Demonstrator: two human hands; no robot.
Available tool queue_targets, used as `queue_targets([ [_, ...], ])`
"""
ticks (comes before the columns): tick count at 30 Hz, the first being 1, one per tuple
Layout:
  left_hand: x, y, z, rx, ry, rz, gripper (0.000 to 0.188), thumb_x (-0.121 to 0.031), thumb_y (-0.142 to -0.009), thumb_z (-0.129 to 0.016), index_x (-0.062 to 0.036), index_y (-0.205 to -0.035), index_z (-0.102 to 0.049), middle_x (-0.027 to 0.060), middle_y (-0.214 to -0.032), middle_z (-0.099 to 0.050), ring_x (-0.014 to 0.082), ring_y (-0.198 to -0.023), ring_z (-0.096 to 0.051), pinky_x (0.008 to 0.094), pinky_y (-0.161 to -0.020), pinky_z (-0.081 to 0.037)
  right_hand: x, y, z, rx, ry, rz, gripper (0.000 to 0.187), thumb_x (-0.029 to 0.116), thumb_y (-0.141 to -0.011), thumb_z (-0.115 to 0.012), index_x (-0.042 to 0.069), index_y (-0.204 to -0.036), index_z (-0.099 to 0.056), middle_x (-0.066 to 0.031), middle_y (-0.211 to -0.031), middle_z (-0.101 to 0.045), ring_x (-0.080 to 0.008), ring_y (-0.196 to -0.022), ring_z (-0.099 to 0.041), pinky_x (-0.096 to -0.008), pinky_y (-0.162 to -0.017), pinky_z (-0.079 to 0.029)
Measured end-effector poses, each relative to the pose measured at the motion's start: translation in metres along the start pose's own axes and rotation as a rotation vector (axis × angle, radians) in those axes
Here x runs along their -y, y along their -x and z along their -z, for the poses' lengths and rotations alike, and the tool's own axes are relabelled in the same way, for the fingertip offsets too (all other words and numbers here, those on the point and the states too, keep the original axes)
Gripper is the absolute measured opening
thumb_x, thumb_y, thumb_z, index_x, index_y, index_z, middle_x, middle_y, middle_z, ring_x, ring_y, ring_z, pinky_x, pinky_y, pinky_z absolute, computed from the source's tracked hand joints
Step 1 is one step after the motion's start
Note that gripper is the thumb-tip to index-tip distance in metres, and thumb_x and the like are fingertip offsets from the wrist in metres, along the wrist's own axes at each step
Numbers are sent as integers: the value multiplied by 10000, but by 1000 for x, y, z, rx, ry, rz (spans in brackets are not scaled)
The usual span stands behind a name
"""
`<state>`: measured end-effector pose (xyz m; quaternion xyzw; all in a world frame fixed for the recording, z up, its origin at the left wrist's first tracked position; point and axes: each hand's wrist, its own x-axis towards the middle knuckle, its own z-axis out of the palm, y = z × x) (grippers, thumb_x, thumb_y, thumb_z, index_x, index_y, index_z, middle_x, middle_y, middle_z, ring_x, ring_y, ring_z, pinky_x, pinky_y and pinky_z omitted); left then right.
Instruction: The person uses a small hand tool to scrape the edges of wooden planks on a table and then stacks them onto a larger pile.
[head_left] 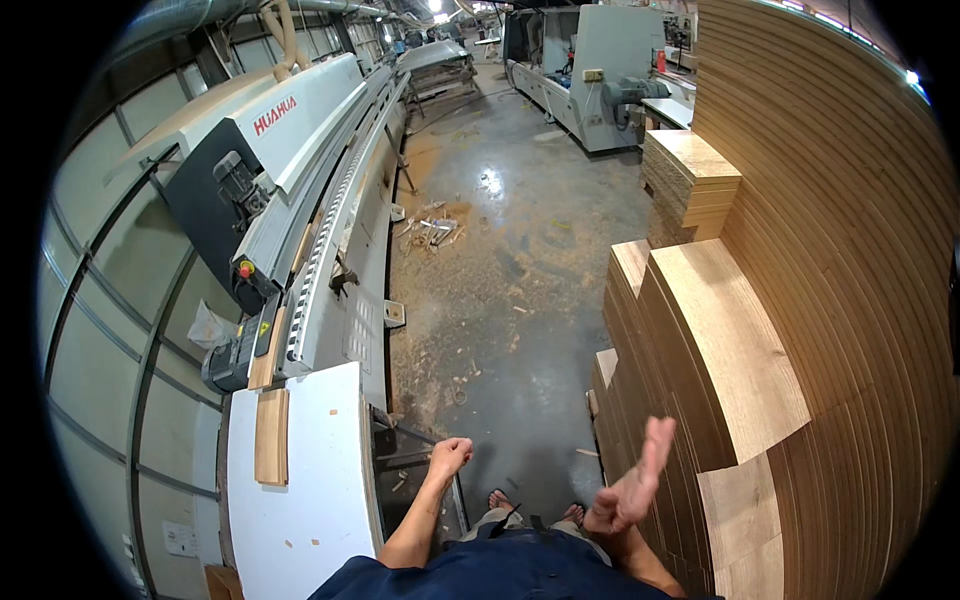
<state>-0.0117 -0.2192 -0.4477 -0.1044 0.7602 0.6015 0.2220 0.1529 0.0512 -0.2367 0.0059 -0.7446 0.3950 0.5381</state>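
Note:
My left hand (450, 459) hangs in front of me with its fingers curled in, and nothing shows in it. It is nearest to the right edge of a white-topped table (320, 450). On that table lies a short wooden board (271, 437), apart from my hand. My right hand (632, 490) is raised with its fingers stretched out, slightly blurred, holding nothing. Beside it rise stacked wood-grain panels (725, 330), and I see no contact with them. A lower stack (745, 510) shows pale top faces close to my right forearm.
A long machine (330, 235) with a conveyor track runs along the left, another board (266, 350) at its near end. Wood scraps (437, 230) and sawdust lie on the grey floor (480, 330). A tall panel stack (840, 200) walls the right. A large grey machine (610, 75) stands farther off.

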Motion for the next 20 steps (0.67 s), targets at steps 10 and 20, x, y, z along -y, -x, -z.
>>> queue_targets([
  [10,19,26,53,-157,-5,105,216,-192,-915,-625,12,-883,-691,32,-736,-646,108,-636,-585,253,-574,-457,-26,18,-48,291,-319,-474,539,304,-977,-551,-41,-1375,-435,-231,-1364,-501,-353,-1266,-484,-413,-1066,-368],
  [20,52,45,108,-333,71,152,211,-212,-911,-652,-11,-934,-713,53,-806,-685,143,-702,-651,270,-619,-506,-23,33,-98,547,-512,-656,511,235,-941,-628,-18,-1355,-470,-192,-1331,-559,-298,-1239,-541,-371,-1021,-439],
])
